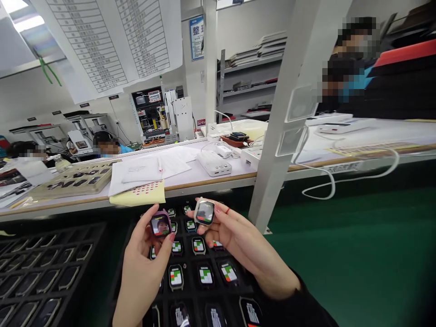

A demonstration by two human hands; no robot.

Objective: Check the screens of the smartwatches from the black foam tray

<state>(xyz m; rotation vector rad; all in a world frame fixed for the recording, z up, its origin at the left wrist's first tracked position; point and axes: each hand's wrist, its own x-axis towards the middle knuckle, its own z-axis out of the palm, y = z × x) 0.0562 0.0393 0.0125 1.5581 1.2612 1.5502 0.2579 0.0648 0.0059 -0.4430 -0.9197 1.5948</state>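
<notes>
Purple edges the watch that my left hand pinches between thumb and fingers, its screen turned toward me. My right hand grips a pale watch just beside it, thumb and fingertips on its case. I hold both above a black tray, where more watches lie in rows, many screens lit green and white. To the left is a second tray. Beyond, the counter carries papers and a white box.
</notes>
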